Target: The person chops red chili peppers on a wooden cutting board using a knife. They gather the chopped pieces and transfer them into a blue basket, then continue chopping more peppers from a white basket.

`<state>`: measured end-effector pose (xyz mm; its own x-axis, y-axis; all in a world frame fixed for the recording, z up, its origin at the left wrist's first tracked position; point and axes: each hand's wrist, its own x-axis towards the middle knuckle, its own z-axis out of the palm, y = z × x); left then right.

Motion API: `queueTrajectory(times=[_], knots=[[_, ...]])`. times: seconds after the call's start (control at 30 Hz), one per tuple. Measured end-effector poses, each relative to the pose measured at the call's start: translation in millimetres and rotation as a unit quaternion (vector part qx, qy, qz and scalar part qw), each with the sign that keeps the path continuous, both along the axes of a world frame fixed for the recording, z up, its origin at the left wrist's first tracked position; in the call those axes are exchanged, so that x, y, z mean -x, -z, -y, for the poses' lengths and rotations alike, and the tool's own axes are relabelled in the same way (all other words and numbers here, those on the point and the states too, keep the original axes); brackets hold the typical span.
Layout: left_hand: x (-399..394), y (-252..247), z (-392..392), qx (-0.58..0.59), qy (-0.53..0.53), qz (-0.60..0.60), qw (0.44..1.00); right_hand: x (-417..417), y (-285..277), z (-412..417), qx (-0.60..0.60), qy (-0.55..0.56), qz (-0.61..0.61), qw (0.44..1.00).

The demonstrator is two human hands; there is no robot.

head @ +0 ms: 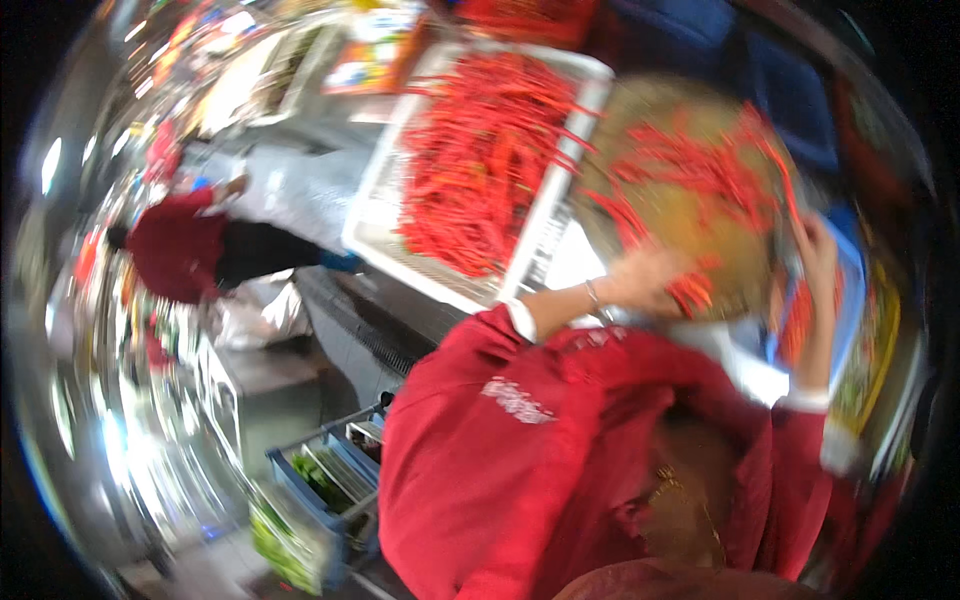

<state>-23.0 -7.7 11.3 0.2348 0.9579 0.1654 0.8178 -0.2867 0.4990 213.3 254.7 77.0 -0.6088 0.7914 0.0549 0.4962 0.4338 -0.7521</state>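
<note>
My left hand (649,277), with a bracelet at its wrist, is closed around several red chili peppers (690,292) at the near edge of a round chopping block (720,277). At the block's right side my right hand (814,244) is raised, its fingers pinching long red chilies (784,176). More loose red chilies (690,165) lie across the far part of the block. Left of the block, a white plastic tray (375,191) holds a heap of long red chilies (487,165). The picture is blurred, so fingertips are unclear.
A blue basket (851,300) with red contents stands beside my right forearm. A person in a red top (176,247) is at the left. Crates with green vegetables (322,480) stand at lower left, and a red crate (525,19) lies beyond the white tray.
</note>
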Motion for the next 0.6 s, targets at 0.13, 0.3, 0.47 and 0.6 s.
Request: queueTrajectory(times=[0.13, 0.3, 0.47, 0.6], knots=[[5.5, 0.0, -0.4, 0.02, -0.032, -0.075, 0.996, 3.8, -28.5, 18.3, 0.075, -0.082, -0.124, 0.986], [2.4, 1.1, -9.1, 0.014, 0.0, -0.102, 0.995, 26.9, -20.5, 60.7, 0.042, -0.07, -0.186, 0.979], [1.2, -3.3, -8.1, -0.003, 0.003, -0.11, 0.994, 72.1, 32.5, 90.7, -0.224, -0.19, 0.05, 0.954], [1.6, -0.3, -5.2, -0.011, 0.0, -0.113, 0.994, 84.0, 60.9, 100.3, -0.209, -0.191, 0.219, 0.934]])
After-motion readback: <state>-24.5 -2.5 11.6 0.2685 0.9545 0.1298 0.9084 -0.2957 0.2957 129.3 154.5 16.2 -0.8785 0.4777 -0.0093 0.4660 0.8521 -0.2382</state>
